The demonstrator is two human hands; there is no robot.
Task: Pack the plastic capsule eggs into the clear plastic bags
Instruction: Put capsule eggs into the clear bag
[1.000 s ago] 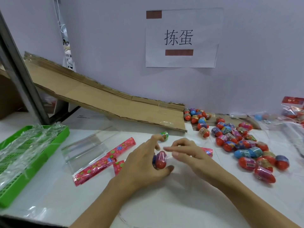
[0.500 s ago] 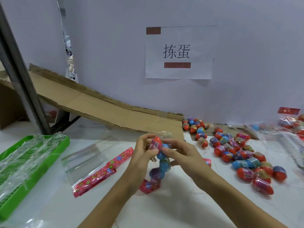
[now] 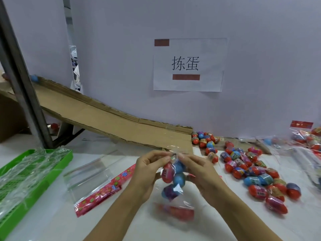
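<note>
A clear plastic bag hangs upside down above the table centre, its red printed header at the bottom. Inside it sit several capsule eggs, red, blue and purple. My left hand pinches the bag's open top from the left. My right hand pinches the same top edge from the right. A heap of loose capsule eggs lies on the white table to the right. Empty clear bags with red headers lie flat to the left.
A green plastic basket lined with crumpled film stands at the left edge. A cardboard ramp slopes down from back left towards the eggs. Filled bags lie at the far right. A paper sign hangs on the wall.
Both hands have lifted the bag of eggs off the table and hold it by its open top. The bag now hangs with its red header downward.
</note>
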